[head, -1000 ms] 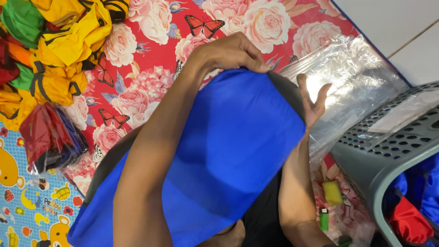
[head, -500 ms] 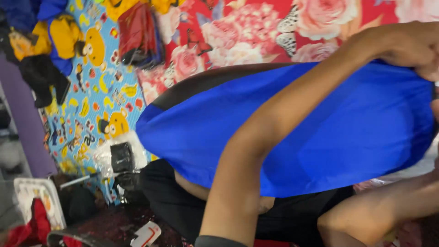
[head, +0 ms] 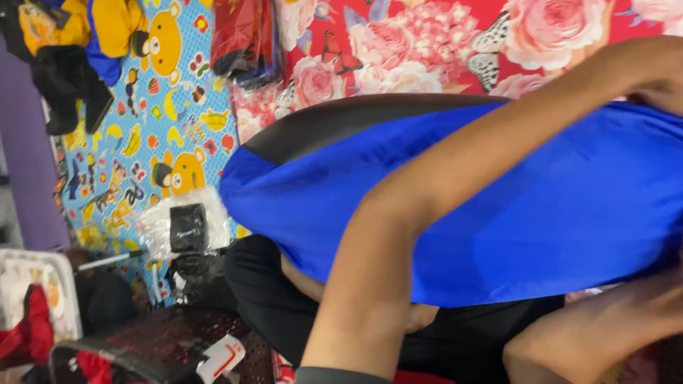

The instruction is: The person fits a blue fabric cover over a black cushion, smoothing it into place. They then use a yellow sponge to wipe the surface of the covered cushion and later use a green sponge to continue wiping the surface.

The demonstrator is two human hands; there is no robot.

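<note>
While it's stretched across the frame's middle and 3 o'clock side, the blue garment (head: 541,213) looks smooth and shiny, w/ a black panel along its 12 o'clock edge. Left hand (head: 658,85) is cut off at approx 2 o'clock; fingers seem curled on the cloth's top edge, but can't tell how tightly. Right hand (head: 640,313) sits blurred at 4 o'clock, under the cloth; finger state unclear. Left forearm runs diagonally from 6 o'clock up to 2.
</note>
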